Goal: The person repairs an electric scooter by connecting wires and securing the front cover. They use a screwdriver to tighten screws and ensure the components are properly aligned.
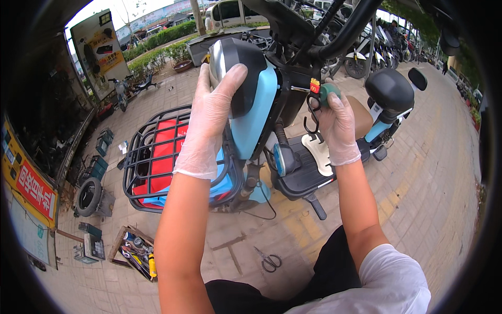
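A light blue and black electric scooter (256, 112) stands before me, its front to the left. My left hand (204, 123), in a clear thin glove, grips the black headlight housing (244, 55), thumb on the near side and fingers around the front. Behind the front column, my gloved right hand (337, 125) is closed on a small green round thing (329, 92); its exact kind is unclear. Close beside those fingers are a black bag hook (308, 125) and a red and yellow tag (315, 85).
A black wire basket (151, 180) with red and blue contents sits at the front. Scissors (269, 260) lie on the paving. At left are a wooden toolbox (130, 251), a loose tyre (89, 197) and several batteries (97, 167). Parked motorbikes (361, 55) line the back.
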Tool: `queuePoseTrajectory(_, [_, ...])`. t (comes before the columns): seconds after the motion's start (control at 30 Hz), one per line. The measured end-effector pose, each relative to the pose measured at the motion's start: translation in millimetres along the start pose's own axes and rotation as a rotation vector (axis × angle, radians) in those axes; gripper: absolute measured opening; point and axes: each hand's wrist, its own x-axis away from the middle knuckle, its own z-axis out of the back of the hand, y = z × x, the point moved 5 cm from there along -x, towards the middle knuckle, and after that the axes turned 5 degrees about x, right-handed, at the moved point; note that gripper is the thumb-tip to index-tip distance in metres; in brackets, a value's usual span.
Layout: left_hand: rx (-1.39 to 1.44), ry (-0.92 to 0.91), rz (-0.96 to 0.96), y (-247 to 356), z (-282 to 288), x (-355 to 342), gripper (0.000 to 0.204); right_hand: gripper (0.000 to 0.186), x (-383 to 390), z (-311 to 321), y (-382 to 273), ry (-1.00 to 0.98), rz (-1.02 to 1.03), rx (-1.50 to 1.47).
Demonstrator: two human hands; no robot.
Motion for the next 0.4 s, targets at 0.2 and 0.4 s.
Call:
queuePoseTrajectory(0.2, [-0.073, 0.056, -0.020, 0.2, -3.7, 8.3, 0.091, 0.059, 3.8, 2.5, -17.6, -0.122, 0.070, 0.086])
queuePoseTrajectory(0.4, [-0.067, 0.010, -0.002, -10.8, 6.3, -5.5, 0.092, 0.063, -1.4, 7.1, -31.9, -0.272, 0.215, 0.419])
